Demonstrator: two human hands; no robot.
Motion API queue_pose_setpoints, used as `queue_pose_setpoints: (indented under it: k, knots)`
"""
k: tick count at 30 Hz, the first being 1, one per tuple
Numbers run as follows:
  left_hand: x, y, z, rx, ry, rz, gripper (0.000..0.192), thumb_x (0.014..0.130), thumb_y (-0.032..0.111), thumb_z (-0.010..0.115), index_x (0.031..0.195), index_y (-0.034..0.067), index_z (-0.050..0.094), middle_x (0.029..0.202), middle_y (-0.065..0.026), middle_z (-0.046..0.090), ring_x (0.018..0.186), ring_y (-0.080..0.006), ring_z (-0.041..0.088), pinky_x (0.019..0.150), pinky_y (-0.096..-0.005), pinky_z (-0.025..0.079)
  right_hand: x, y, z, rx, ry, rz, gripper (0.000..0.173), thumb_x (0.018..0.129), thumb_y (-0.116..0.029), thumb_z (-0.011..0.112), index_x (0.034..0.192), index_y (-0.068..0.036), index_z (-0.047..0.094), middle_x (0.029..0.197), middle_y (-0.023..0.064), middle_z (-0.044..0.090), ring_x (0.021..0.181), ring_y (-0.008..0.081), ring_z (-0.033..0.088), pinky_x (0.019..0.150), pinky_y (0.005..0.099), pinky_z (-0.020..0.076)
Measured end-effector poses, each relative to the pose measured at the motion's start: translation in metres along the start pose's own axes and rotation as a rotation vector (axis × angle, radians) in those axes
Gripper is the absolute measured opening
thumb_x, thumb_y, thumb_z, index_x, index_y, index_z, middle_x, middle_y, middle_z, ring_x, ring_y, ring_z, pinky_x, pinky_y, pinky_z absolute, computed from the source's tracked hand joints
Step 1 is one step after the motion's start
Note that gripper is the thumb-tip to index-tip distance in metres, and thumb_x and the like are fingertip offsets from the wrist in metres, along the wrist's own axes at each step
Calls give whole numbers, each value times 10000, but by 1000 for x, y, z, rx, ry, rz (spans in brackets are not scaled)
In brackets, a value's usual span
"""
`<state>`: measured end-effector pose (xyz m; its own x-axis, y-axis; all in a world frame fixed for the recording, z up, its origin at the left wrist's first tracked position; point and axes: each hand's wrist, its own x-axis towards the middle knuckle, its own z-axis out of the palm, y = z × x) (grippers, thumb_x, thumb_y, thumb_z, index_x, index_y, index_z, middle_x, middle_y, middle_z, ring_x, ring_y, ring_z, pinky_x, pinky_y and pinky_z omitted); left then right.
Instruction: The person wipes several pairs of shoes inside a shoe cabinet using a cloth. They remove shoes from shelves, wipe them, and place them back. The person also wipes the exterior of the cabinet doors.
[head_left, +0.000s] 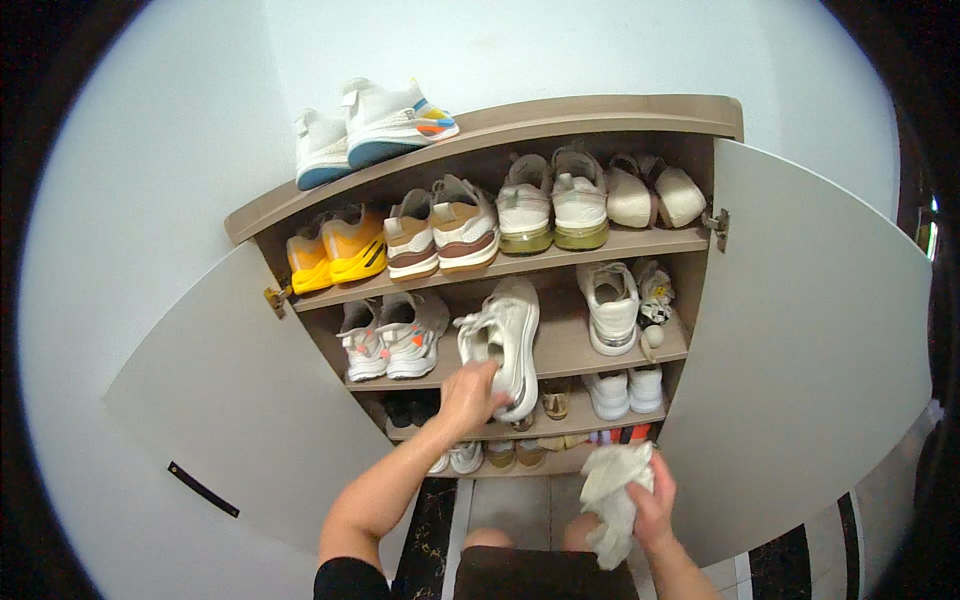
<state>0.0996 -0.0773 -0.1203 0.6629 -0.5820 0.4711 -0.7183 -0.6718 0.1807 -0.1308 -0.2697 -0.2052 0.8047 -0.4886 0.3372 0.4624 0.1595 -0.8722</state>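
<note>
My left hand (471, 399) grips a white sneaker (511, 341) by its heel, the toe pointing into the cabinet at the second shelf (559, 345). A whitish cloth (616, 495) hangs crumpled from my right hand (654, 499), low in front of the cabinet. Another white sneaker (611, 307), similar in look, stands on the same shelf to the right. Grey-white sneakers (409, 334) with orange accents stand at that shelf's left end. Beside the lone sneaker lies a small white item with a yellow flower-like centre (657, 292), which I cannot identify.
Yellow sneakers (352, 247), brown-trimmed sneakers (465, 225) and other pairs line the top shelf. White sneakers with blue soles (397, 127) sit on the cabinet top (600, 112). More shoes fill the lower shelves. The left door (255, 390) and right door (802, 352) stand swung outward.
</note>
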Motion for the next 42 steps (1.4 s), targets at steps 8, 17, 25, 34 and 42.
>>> queue_pose_setpoints:
  k: [8,17,25,34,42]
  knots:
    - [-157,25,-49,-8,79,150,261,655,163,726,778,72,513,715,-64,520,685,-251,550,510,-355,442,30,27,83,-657,-517,-1072,445,665,-85,667,1104,-134,613,1025,111,542,806,323,577,676,365,496]
    - [-209,3,-74,253,73,337,118,667,154,586,764,124,527,723,8,507,679,-156,522,499,-292,423,92,41,85,-795,-121,-689,350,694,39,538,1036,-20,579,1084,181,536,983,352,547,881,412,440]
    - [-201,-5,-69,314,43,539,120,666,184,573,746,148,491,723,24,470,696,-128,511,521,-262,376,95,-27,179,-618,-646,-1061,456,664,-52,638,1116,-115,620,1097,100,602,990,296,574,847,381,483]
    - [-207,7,-68,197,-48,407,100,685,140,574,756,109,511,744,-17,513,716,-180,552,565,-309,452,104,1,178,-1284,-970,-604,161,733,-121,576,845,-84,686,904,145,626,796,335,642,678,446,525]
    - [-170,1,-74,3,-6,228,226,653,117,700,781,74,518,737,-86,522,713,-283,561,564,-387,459,119,-21,58,-1175,-163,-492,213,735,-138,606,918,-43,658,982,145,614,837,327,623,727,407,506]
